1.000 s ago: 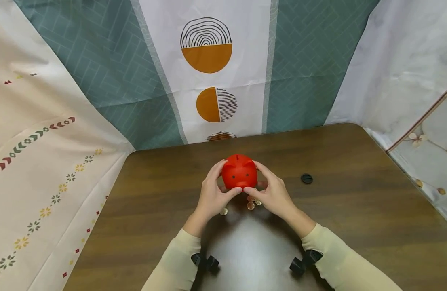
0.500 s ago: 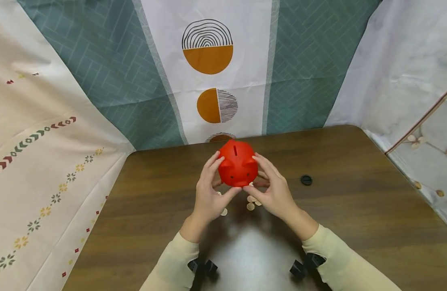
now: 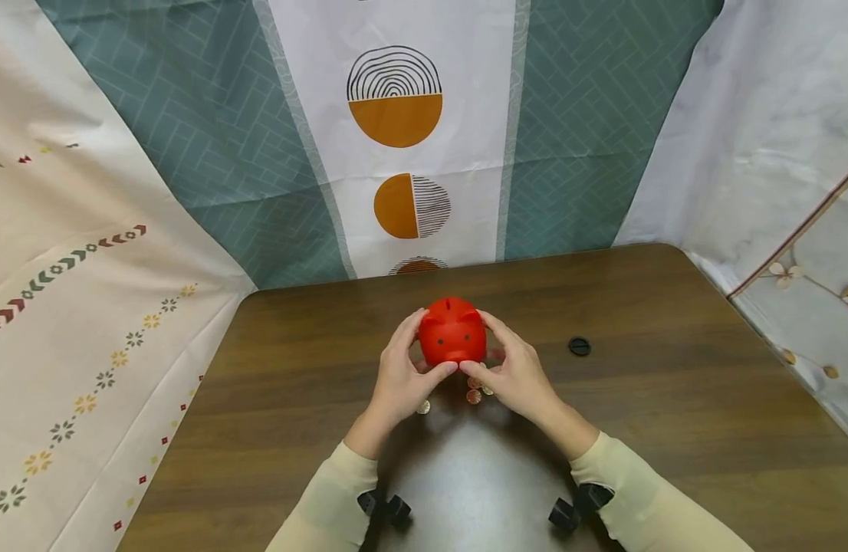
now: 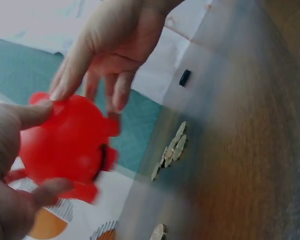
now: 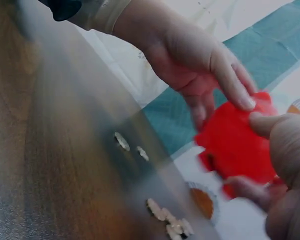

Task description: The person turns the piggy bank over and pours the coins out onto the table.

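Note:
Between my two hands I hold a red piggy bank (image 3: 452, 333) with dark eyes and a slot on top. My left hand (image 3: 397, 376) grips its left side, thumb at the snout. My right hand (image 3: 519, 373) grips the other side in the same way, and the thumbs nearly meet. In the left wrist view the piggy bank (image 4: 65, 142) is up off the table, and a dark opening shows on its underside. Several coins (image 3: 474, 396) lie on the table below it, near my right thumb. Another coin (image 3: 424, 407) lies by my left hand.
A round black plug (image 3: 579, 346) lies on the wooden table (image 3: 293, 399), right of my hands. Patterned cloths (image 3: 569, 138) hang behind the table and at both sides. Black wrist cameras (image 3: 577, 507) are strapped over my sleeves.
The piggy bank was tipped and raised so that its slot faced the head camera half a second ago. Now it is lower and tilted back, with its face showing. Both hands keep their grip.

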{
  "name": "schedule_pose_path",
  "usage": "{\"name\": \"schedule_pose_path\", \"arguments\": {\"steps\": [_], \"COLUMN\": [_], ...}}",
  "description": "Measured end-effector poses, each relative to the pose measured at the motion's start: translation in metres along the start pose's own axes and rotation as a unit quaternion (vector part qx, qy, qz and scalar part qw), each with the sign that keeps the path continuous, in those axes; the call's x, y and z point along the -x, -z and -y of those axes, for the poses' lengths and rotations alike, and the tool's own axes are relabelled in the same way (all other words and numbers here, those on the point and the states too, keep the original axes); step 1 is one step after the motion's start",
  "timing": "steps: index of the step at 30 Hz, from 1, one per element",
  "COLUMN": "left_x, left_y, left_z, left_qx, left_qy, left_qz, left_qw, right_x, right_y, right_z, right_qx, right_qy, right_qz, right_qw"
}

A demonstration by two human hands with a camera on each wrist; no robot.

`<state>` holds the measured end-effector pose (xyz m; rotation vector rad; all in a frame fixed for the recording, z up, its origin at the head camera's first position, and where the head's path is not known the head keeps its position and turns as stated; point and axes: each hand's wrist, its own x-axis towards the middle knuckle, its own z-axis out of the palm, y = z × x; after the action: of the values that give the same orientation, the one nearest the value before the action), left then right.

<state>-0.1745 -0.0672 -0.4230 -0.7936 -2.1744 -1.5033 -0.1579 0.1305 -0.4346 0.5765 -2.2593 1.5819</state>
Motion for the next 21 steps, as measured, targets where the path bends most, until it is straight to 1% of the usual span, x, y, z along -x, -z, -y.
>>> {"name": "schedule_pose_path", "arguments": {"steps": [2,3,4,5,6,8,9,10,12,15,17,18,19,20,21], "left_x": [-0.001,-0.001,-0.002,-0.002,-0.001,-0.001,-0.001,0.000,0.000,0.000,0.001,0.002,0.002,0.001,0.001], "left_y": [0.000,0.001,0.002,0.002,0.002,0.002,0.002,0.002,0.001,0.002,0.001,0.001,0.000,0.000,0.000], "left_z": [-0.004,-0.005,-0.005,-0.003,-0.001,0.004,0.007,0.009,0.012,0.013,0.014,0.013,0.011,0.009,0.007], "left_qx": [0.007,0.005,0.001,-0.002,-0.007,-0.020,-0.026,-0.029,-0.026,-0.021,-0.021,-0.022,-0.020,-0.015,-0.012], "left_qy": [-0.072,-0.092,-0.096,-0.090,-0.069,-0.003,0.030,0.052,0.070,0.066,0.047,0.027,-0.003,-0.041,-0.080], "left_qz": [-0.020,-0.027,-0.027,-0.024,-0.016,0.010,0.022,0.031,0.039,0.035,0.028,0.021,0.010,-0.003,-0.016], "left_qw": [0.9972,0.9954,0.9950,0.9957,0.9975,0.9997,0.9989,0.9977,0.9964,0.9969,0.9983,0.9992,0.9998,0.9991,0.9966], "right_x": [0.000,0.000,0.000,-0.001,-0.001,-0.001,-0.001,-0.001,0.000,0.000,0.000,0.000,0.001,0.001,0.000], "right_y": [0.001,0.002,0.002,0.001,0.001,0.000,-0.001,-0.001,-0.001,-0.002,-0.003,-0.003,-0.002,-0.002,-0.001], "right_z": [0.003,0.004,0.004,0.004,0.002,-0.002,-0.004,-0.005,-0.007,-0.006,-0.005,-0.004,-0.003,-0.002,0.000], "right_qx": [0.001,0.001,0.000,-0.001,-0.004,-0.005,-0.002,-0.001,0.000,0.001,0.005,0.011,0.010,0.011,0.015], "right_qy": [0.058,0.072,0.080,0.076,0.061,0.004,-0.023,-0.040,-0.054,-0.058,-0.051,-0.037,-0.016,0.012,0.044], "right_qz": [-0.023,-0.032,-0.036,-0.032,-0.022,0.001,0.011,0.019,0.023,0.015,0.012,0.007,-0.001,-0.011,-0.023], "right_qw": [0.998,0.997,0.996,0.997,0.998,1.000,1.000,0.999,0.998,0.998,0.999,0.999,1.000,1.000,0.999]}}
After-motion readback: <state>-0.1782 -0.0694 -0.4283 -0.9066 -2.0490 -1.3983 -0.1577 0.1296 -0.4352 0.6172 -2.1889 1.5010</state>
